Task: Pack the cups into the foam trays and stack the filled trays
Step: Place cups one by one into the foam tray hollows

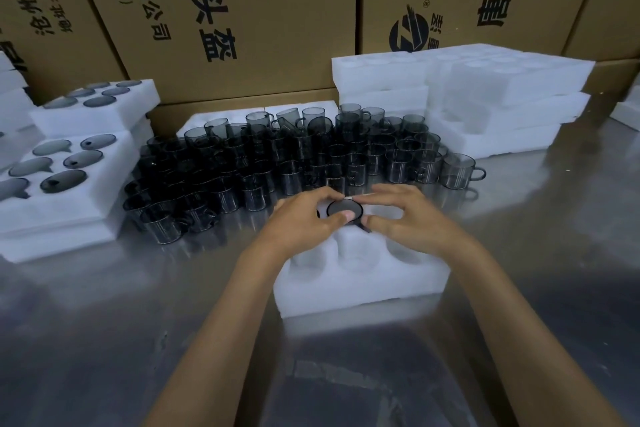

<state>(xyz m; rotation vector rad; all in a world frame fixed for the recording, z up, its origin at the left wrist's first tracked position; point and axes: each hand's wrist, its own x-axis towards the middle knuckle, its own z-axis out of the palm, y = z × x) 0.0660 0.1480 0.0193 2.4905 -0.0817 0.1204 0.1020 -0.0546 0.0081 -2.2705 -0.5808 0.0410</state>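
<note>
A white foam tray (360,282) lies on the steel table in front of me, its near row of round pockets bare. Both hands rest on its far edge. A dark smoked-glass cup (344,210) sits bottom-up in the far middle pocket, its handle pointing toward me. My left hand (304,218) pinches the cup from the left, thumb on its near rim. On the right side of that cup, my right hand (408,215) touches the handle with its thumb. Behind the tray stands a crowd of several loose cups (294,163).
Filled foam trays (79,204) are stacked at the left, with another filled tray (104,114) behind them. Empty foam trays (485,97) are piled at the back right. Cardboard boxes (242,10) wall off the far side. One lone cup (460,172) stands at the crowd's right end.
</note>
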